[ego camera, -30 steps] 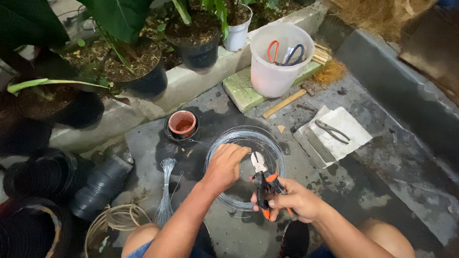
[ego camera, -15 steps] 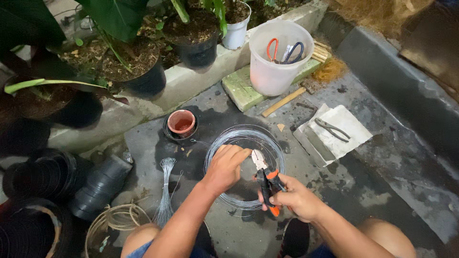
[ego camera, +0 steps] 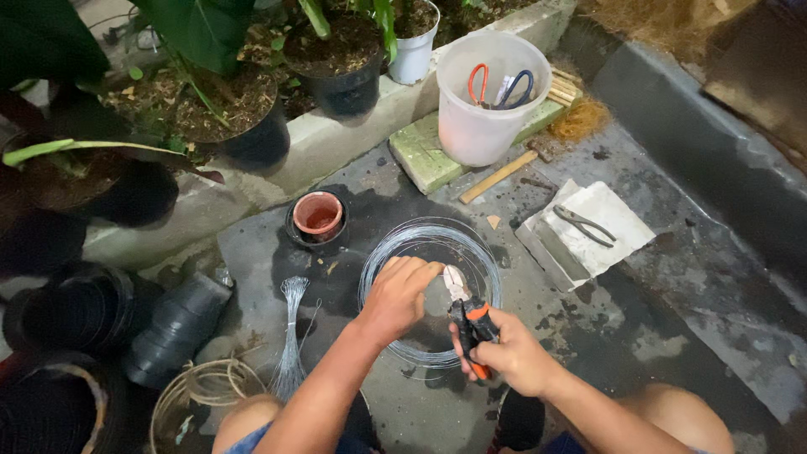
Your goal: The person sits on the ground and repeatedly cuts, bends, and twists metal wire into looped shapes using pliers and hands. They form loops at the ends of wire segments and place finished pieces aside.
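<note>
— Where do we have the wire?

— The coil of thin wire (ego camera: 430,290) lies flat on the dark wet floor (ego camera: 672,286), right in front of our knees. Our left hand (ego camera: 397,296) reaches in from below, wrist bent down, fingers curled and pinching a strand at the coil's middle.

— And the other hand?

— Our right hand (ego camera: 508,353) comes in from the lower right, fist wrapped tight round the orange-handled cutters (ego camera: 467,318), their tip pointing up at the strand just beside our left fingers.

— Around us?

— A small terracotta pot (ego camera: 318,215) sits beyond the coil, a bundle of cut wires (ego camera: 291,336) to the left, a white bucket (ego camera: 479,101) with scissors farther off, pliers (ego camera: 584,225) on a white sheet to the right.
</note>
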The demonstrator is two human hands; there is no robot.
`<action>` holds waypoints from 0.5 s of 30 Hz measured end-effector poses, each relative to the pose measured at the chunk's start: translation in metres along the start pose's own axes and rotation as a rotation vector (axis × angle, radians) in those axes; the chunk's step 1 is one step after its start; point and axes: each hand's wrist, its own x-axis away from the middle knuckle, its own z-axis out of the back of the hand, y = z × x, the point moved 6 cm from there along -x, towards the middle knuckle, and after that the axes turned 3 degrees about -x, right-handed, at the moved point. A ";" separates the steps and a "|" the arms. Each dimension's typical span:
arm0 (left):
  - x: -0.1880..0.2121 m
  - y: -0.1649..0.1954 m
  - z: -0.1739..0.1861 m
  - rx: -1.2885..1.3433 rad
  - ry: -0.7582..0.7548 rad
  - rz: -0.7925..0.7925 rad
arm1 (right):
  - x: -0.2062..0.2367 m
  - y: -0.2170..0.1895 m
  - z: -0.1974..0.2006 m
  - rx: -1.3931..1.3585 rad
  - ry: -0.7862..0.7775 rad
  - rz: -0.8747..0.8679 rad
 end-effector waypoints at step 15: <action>0.030 -0.065 -0.002 1.193 0.584 1.040 | -0.025 -0.044 0.234 1.181 0.932 -0.118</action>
